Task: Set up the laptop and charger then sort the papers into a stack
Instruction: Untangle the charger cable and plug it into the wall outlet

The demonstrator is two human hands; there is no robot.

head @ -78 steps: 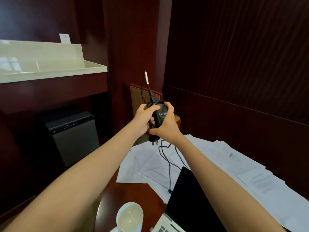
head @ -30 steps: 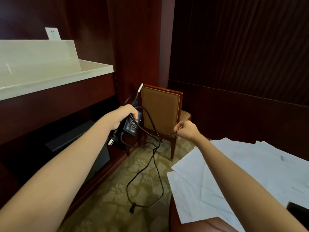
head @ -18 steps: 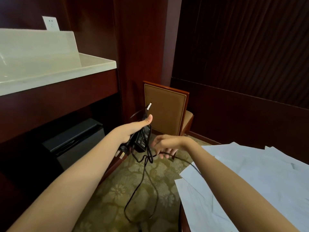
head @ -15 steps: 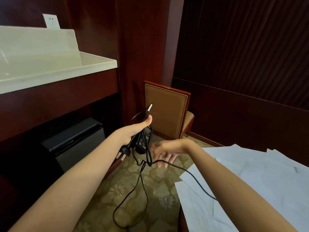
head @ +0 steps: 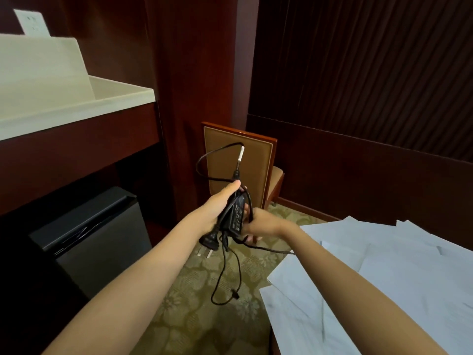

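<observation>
The black charger brick (head: 236, 213) is held upright in front of me, above the carpet, and my left hand (head: 216, 208) grips it with the thumb along its top. Its wall plug (head: 208, 243) hangs below that hand. The silver connector tip (head: 241, 153) sticks up above the brick. My right hand (head: 266, 225) is against the brick's right side, fingers curled round the charger cable (head: 225, 283), which dangles in a loop towards the floor. White papers (head: 384, 265) lie spread over the table at lower right. The laptop is out of view.
A wooden chair (head: 256, 155) with a tan back stands against the dark panelled wall behind the charger. A black cabinet (head: 97, 234) sits under a white counter (head: 76, 101) on the left, with a wall socket (head: 32, 23) above it. Patterned carpet (head: 204, 316) covers the floor.
My right hand has moved from open below the cable up to the brick and closed on the cable. The hanging loop has shortened. My left hand still holds the brick.
</observation>
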